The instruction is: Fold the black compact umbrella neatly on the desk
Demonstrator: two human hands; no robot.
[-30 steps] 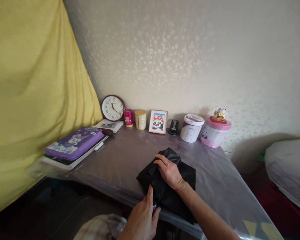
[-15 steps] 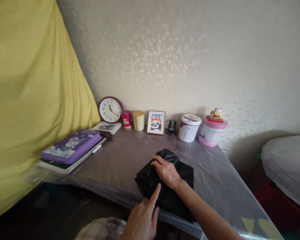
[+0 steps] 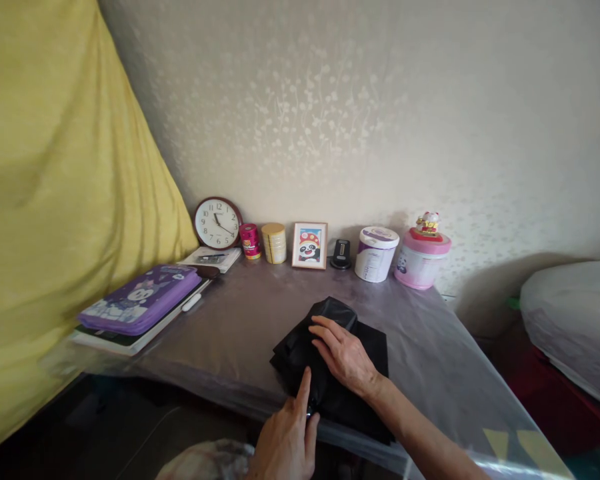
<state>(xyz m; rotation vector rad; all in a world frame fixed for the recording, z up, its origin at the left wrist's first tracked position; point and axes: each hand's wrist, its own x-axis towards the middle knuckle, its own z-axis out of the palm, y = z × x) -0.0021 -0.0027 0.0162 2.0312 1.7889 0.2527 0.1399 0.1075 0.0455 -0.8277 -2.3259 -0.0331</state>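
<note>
A folded black fabric item point(image 3: 367, 350) lies near the front edge of a table covered in clear plastic point(image 3: 245, 320). My right hand point(image 3: 345, 357) rests flat on top of it, fingers stretched out and pointing left. My left hand point(image 3: 287, 437) comes up from below at the fabric's near edge, index finger extended onto the cloth and the other fingers curled by a small shiny part there. What those curled fingers hold is hidden.
Along the wall stand a round clock point(image 3: 217, 223), a red tin point(image 3: 249, 241), a yellow tin point(image 3: 274, 242), a framed panda picture point(image 3: 309, 245), a small black device point(image 3: 341, 254), a white tub point(image 3: 376, 254) and a pink tub point(image 3: 422, 259). A purple case point(image 3: 140, 298) lies on books at left. Yellow curtain at left, a bed at right.
My right hand has slid slightly right and flattened on the fabric. My left hand stays at the near edge with its index finger out. The view has shifted a little.
</note>
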